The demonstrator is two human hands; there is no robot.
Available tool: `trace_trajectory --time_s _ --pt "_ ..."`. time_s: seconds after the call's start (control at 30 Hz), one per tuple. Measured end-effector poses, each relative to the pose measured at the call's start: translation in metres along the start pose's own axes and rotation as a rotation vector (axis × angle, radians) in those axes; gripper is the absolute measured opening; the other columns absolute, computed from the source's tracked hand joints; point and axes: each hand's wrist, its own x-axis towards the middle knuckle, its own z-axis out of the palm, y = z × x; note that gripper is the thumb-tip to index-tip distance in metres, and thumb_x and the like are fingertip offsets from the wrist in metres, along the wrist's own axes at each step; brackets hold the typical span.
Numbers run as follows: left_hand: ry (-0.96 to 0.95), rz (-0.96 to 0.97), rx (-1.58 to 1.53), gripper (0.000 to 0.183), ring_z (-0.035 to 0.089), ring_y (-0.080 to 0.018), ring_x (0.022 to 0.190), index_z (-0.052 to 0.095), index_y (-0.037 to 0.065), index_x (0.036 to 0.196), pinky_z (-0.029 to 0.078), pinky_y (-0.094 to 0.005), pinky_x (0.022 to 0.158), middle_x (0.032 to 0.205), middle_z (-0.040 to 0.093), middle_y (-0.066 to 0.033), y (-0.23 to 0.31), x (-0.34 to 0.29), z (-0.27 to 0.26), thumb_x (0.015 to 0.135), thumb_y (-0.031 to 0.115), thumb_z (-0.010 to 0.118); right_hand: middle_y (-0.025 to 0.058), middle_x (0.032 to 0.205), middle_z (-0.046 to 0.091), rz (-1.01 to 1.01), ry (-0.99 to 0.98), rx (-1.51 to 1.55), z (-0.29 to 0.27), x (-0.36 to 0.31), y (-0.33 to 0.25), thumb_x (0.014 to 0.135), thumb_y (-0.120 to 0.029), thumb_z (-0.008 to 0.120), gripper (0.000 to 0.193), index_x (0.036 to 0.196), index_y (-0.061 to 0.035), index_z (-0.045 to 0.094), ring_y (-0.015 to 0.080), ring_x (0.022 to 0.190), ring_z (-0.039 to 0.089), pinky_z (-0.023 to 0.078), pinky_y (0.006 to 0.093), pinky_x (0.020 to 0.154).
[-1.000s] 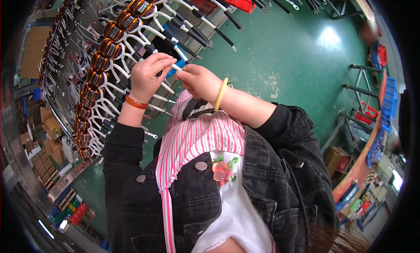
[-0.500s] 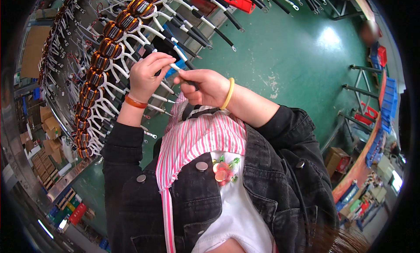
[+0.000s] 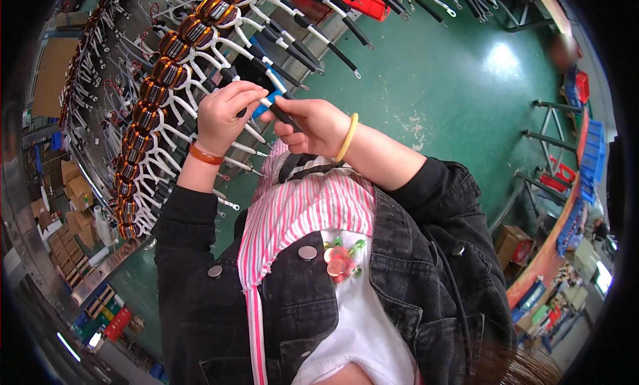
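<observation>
My left hand (image 3: pixel 225 117), with an orange-brown bangle at the wrist, pinches a white-sleeved wire lead (image 3: pixel 265 101) between thumb and fingers. Just beyond its fingertips, a black tube sleeve (image 3: pixel 283 117) covers the lower part of this lead and slants down to the right. My right hand (image 3: pixel 315 127), wearing a yellow bangle, has its fingers curled around the black sleeve, thumb on top. The tube's lower end lies against the palm. Close to my left hand runs a row of copper-wound ring coils (image 3: pixel 152 92), their white-sleeved leads pointing toward me.
Several neighbouring leads (image 3: pixel 326 45) carry black sleeves and metal ring terminals. A second row of coils (image 3: pixel 78 59) lies farther left. Green floor (image 3: pixel 413 99) spreads to the right. Metal stands (image 3: pixel 549 142) and blue bins (image 3: pixel 591 159) line the far right. Cardboard boxes (image 3: pixel 74 185) sit at left.
The black sleeve has moved up the lead toward my left fingertips, covering white that showed before. My right thumb and fingers have shifted along with it. My left hand stays in place.
</observation>
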Motion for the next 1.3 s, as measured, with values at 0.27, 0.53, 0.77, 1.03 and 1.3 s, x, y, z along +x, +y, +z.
trace_trajectory --time_s 0.27,0.53,0.77,1.03,1.3 --pt "-0.026 -0.003 0.046 0.022 0.064 -0.0197 0.073 0.069 0.011 0.091 0.050 -0.0290 0.062 0.089 0.066 -0.0012 -0.004 -0.004 0.000 0.070 0.004 0.071 -0.0048 0.057 0.034 -0.204 0.224 -0.598 0.009 0.019 0.007 0.099 -0.026 0.042 0.024 0.090 -0.0054 0.052 0.0058 0.044 0.027 0.020 0.0231 0.040" --pt "-0.002 -0.119 0.120 0.024 0.065 -0.0208 0.076 0.069 0.013 0.094 0.052 -0.0317 0.063 0.090 0.065 -0.0011 -0.005 -0.001 -0.003 0.072 0.002 0.067 -0.0022 0.065 0.048 -0.048 0.077 -0.060 0.001 -0.002 0.009 0.100 -0.031 0.036 0.035 0.109 -0.0028 0.055 0.0087 0.050 0.042 0.035 0.0217 0.047" --pt "0.015 -0.057 0.073 0.023 0.065 -0.0217 0.077 0.069 0.011 0.091 0.052 -0.0308 0.064 0.091 0.066 -0.0021 -0.010 0.001 -0.007 0.071 0.000 0.067 -0.0018 0.066 0.048 -0.135 -0.211 -0.014 -0.003 0.032 -0.002 0.100 -0.027 0.036 0.032 0.108 -0.0024 0.055 0.0095 0.052 0.044 0.039 0.0238 0.048" --pt "0.016 -0.075 0.052 0.022 0.065 -0.0206 0.078 0.069 0.011 0.091 0.052 -0.0293 0.064 0.091 0.066 -0.0019 -0.009 0.001 -0.009 0.071 0.001 0.068 0.0121 0.087 0.066 -0.109 -0.132 -0.168 -0.011 0.021 -0.002 0.100 -0.029 0.036 0.037 0.119 0.0004 0.049 0.0172 0.065 0.063 0.054 0.0290 0.063" --pt "0.013 -0.085 0.045 0.022 0.065 -0.0204 0.078 0.069 0.010 0.091 0.052 -0.0294 0.064 0.090 0.066 -0.0020 -0.009 0.001 -0.009 0.071 0.001 0.068 0.0145 0.091 0.067 -0.110 -0.128 -0.176 -0.012 0.016 -0.001 0.101 -0.026 0.035 0.036 0.118 0.0014 0.049 0.0176 0.066 0.064 0.055 0.0286 0.063"
